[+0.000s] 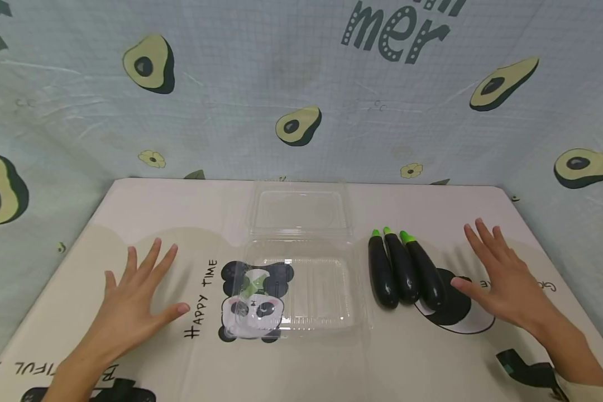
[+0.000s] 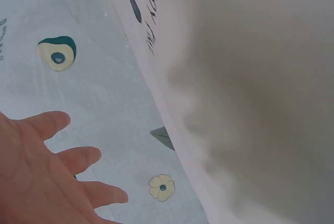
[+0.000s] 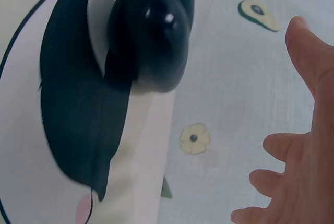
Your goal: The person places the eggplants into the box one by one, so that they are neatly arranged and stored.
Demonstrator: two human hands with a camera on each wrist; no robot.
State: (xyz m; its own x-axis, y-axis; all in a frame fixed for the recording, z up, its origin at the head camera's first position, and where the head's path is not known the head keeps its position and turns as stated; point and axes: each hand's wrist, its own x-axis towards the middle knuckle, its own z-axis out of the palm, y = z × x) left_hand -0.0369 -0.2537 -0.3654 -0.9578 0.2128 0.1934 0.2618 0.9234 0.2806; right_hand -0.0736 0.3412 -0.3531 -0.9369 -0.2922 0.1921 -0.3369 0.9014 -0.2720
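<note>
Three dark eggplants with green stems lie side by side right of the table's middle: a left eggplant, a middle eggplant and a right eggplant. To their left, a clear plastic box stands with its lid folded back toward the far edge. My left hand, fingers spread and straight, hovers left of the box and holds nothing. On the other side my right hand is spread too, its thumb near the right eggplant. In the right wrist view, an eggplant's rounded end shows beside the spread hand.
A pale table cover printed with pandas and lettering lies under everything. Behind and at both sides hangs a light blue cloth with printed avocados. Dark straps show by the right wrist.
</note>
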